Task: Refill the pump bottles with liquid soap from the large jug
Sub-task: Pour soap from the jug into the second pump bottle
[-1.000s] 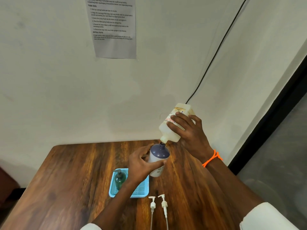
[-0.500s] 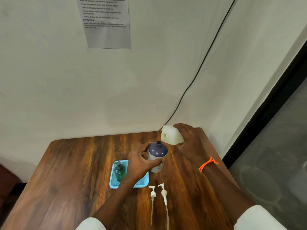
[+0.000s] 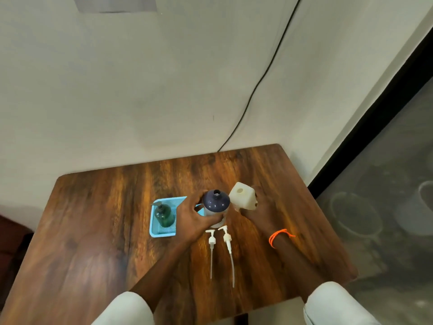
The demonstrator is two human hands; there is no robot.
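Head view: hands (image 3: 195,218) around bottle (image 3: 215,205), jug (image 3: 242,199).

A plain test room; bare wall (image 3: 117,90) with taped instruction sheet (image 3: 114,4); small wooden table (image 3: 93,231).

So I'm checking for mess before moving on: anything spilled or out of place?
No spill shows on the table. Two pump heads lie loose on it, and the purple bottle stands open, as does the jug.
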